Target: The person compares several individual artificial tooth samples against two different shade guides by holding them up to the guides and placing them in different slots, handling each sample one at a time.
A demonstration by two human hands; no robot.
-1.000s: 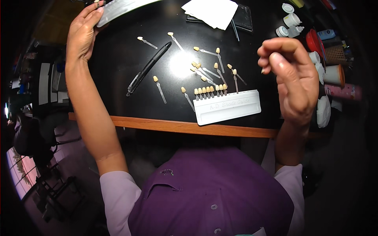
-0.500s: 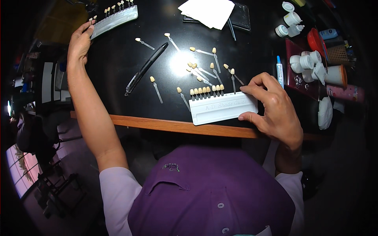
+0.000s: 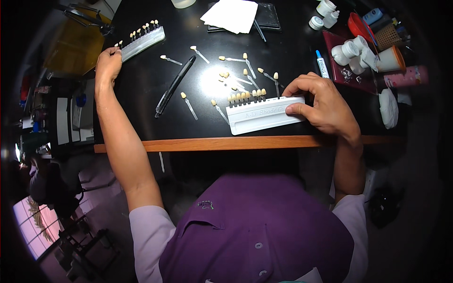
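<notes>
My left hand (image 3: 109, 65) reaches to the far left, its fingers closed at the near end of a pale shade guide (image 3: 146, 41) that carries a row of tooth-shaped tabs. Whether the fingertips pinch the holder or an end tab is hard to make out. My right hand (image 3: 325, 104) grips the right end of a white shade guide (image 3: 266, 115) by the table's front edge, thumb on its face and fingers behind. Tabs fill its left part; one tab (image 3: 276, 82) stands apart nearer my fingers. Several loose shade tabs (image 3: 189, 106) lie between the two guides.
A black pen (image 3: 175, 87) lies left of the loose tabs. White paper (image 3: 230, 15) rests on a dark case at the back. Jars (image 3: 349, 49), a red tray (image 3: 330, 40) and a blue-capped tube (image 3: 322, 64) stand right. A slim pale strip (image 3: 162, 162) shows below the wooden edge (image 3: 207, 144).
The whole view has shifted. My left fingers have closed in at the far guide's end. My right thumb has moved from the white guide's lower edge up onto its face. The pale strip has appeared.
</notes>
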